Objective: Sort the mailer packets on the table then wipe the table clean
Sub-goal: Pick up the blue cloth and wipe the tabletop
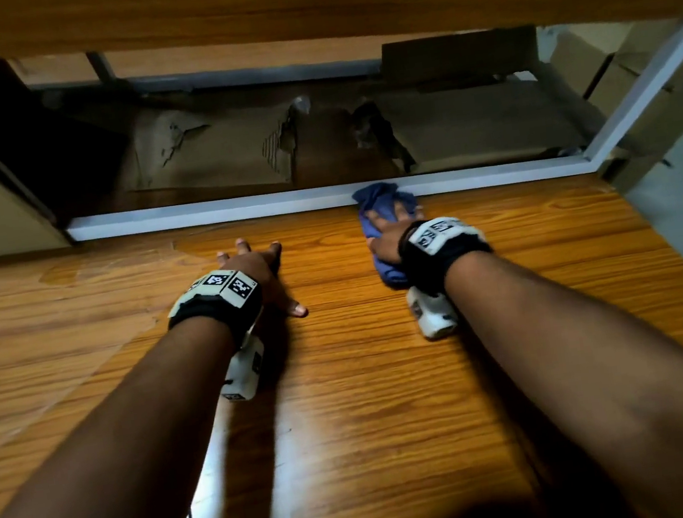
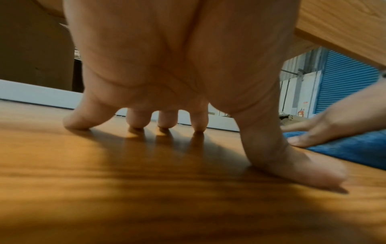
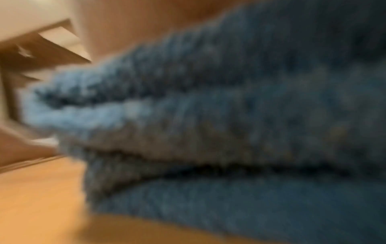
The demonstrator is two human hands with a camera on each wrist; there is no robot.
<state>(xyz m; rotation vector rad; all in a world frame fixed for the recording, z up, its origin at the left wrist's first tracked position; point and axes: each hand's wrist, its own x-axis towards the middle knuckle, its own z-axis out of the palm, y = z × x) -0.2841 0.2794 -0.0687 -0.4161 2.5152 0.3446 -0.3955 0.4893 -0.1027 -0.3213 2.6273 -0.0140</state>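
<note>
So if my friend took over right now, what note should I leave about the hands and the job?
Left hand: open, fingertips propped on the table, holding nothing.
Right hand: open, pressing flat on the blue cloth at the table's far edge.
Packets: none in view on the table, so sorting looks finished.
Left to do: wiping is under way; how much is already wiped can't be told.
</note>
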